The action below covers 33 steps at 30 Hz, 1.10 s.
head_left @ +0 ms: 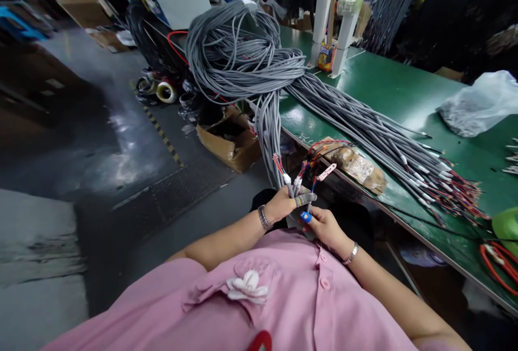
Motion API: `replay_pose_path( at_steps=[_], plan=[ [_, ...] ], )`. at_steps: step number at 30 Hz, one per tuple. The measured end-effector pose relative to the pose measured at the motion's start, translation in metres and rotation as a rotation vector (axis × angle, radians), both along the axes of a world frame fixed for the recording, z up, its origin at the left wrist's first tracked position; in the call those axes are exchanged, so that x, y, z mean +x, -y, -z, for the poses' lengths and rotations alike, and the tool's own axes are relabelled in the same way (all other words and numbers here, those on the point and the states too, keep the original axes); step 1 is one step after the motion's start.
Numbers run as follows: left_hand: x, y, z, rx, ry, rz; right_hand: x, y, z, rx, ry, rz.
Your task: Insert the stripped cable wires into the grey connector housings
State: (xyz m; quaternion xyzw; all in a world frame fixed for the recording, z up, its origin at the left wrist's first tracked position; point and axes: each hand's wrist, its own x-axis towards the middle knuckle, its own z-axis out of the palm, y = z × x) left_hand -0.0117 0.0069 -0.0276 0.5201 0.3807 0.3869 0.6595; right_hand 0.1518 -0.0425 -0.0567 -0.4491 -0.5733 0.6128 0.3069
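Observation:
My left hand [285, 204] is closed around several grey cables [272, 140]. Their white-wrapped ends [297, 183] and loose red and blue wires [278, 165] stick up above it, and its thumb wears a grey and yellow covering. Close beside it, my right hand [326, 225] pinches a single grey cable end [309, 208] between its fingers, the thumb capped in blue. A pale pink tag [327, 172] shows at the top of that cable's wires. The gripped parts are partly hidden by the fingers.
A large coil of grey cable [243, 54] lies on the green table [388, 97]. Stripped cable ends [449, 189] fan out to the right. A taped brown block [360, 169] sits at the table edge, with a plastic bag [481, 103] farther right. A cardboard box [230, 143] stands below.

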Motion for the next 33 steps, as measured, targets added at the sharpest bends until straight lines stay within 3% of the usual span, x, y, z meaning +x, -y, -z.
replay_pose_path(
  at_steps=[6,12,19,22,28,33],
  plan=[
    [-0.008,0.000,0.000,0.022,-0.022,-0.049,0.010,-0.011,-0.014,0.183,0.135,-0.023],
    [-0.020,0.004,-0.002,0.038,-0.147,-0.033,0.015,-0.023,-0.027,-0.054,-0.076,0.219],
    [-0.010,0.004,0.005,0.007,-0.228,0.054,0.002,-0.030,-0.021,-0.042,-0.042,0.331],
    [-0.011,0.002,0.002,-0.003,-0.221,0.087,0.004,-0.030,-0.020,-0.076,-0.100,0.337],
    [-0.014,-0.003,-0.009,-0.005,-0.225,0.229,0.005,-0.033,-0.030,0.060,-0.083,0.289],
    [-0.008,0.001,0.001,-0.062,-0.096,0.048,0.000,-0.033,-0.034,0.051,-0.088,0.316]
  ],
)
